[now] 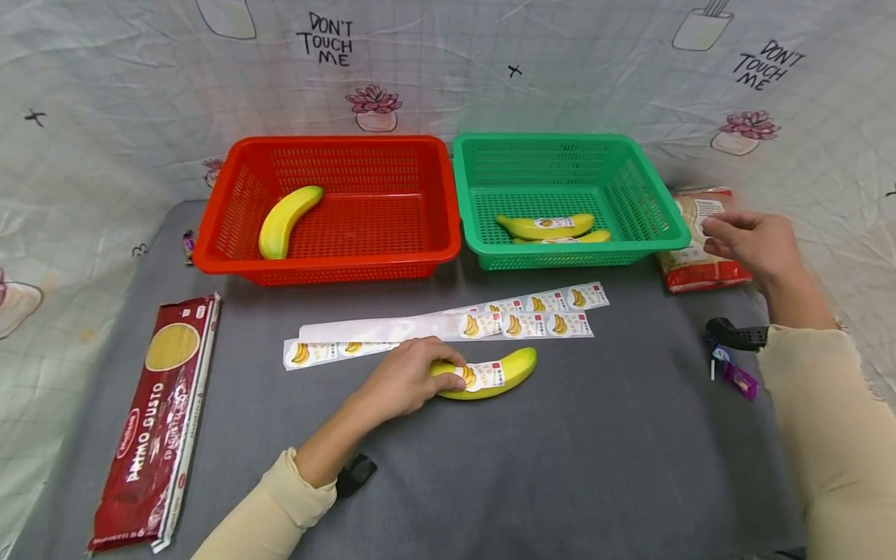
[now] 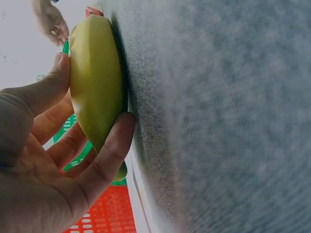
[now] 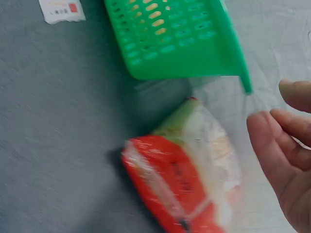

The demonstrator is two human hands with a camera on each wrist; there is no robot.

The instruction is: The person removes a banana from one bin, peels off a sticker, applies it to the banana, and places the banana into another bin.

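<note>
My left hand (image 1: 413, 379) grips one end of a yellow banana (image 1: 500, 375) that lies on the grey table (image 1: 595, 451) and carries a white banana sticker (image 1: 483, 376). In the left wrist view my thumb and fingers (image 2: 104, 160) wrap the banana (image 2: 95, 92) against the cloth. My right hand (image 1: 752, 243) hovers empty, fingers loosely curled, above a red and white food packet (image 1: 700, 268) beside the green basket (image 1: 633, 245). The right wrist view shows the packet (image 3: 187, 189) below my fingers (image 3: 277, 145). Sticker strips (image 1: 518, 319) lie just beyond the banana.
A red basket (image 1: 231, 257) at the back holds one unlabelled banana (image 1: 285, 220). The green basket holds two labelled bananas (image 1: 546, 226). A red spaghetti pack (image 1: 161, 420) lies at the left. A printed cloth (image 1: 448, 70) backs the table.
</note>
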